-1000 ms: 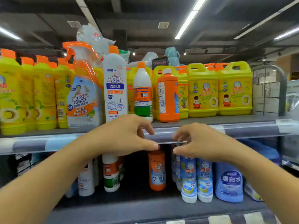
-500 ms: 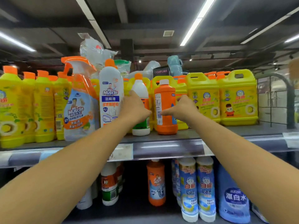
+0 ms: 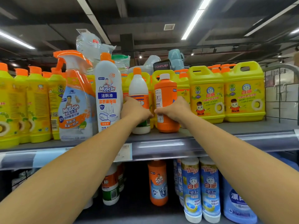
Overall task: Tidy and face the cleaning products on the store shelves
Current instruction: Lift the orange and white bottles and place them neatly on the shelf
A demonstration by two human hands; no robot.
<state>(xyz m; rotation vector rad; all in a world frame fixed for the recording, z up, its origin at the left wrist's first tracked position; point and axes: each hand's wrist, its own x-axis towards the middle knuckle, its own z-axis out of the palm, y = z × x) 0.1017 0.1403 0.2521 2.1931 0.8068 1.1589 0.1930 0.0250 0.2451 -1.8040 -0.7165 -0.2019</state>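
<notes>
Both hands had come up from the shelf edge a sec ago. Now the L hand (image 3: 135, 110) was wrapped round the white bottle (image 3: 138, 84) and the R hand (image 3: 174, 109) curled round the orange bottle (image 3: 165, 91), so facing had prob begun. Both bottles stood upright, side by side on the upper shelf (image 3: 226, 126). The orange one showed small-print side label, not brand front.

Bottle (image 3: 138, 85) seemingly half behind left hand (image 3: 135, 110)
</notes>
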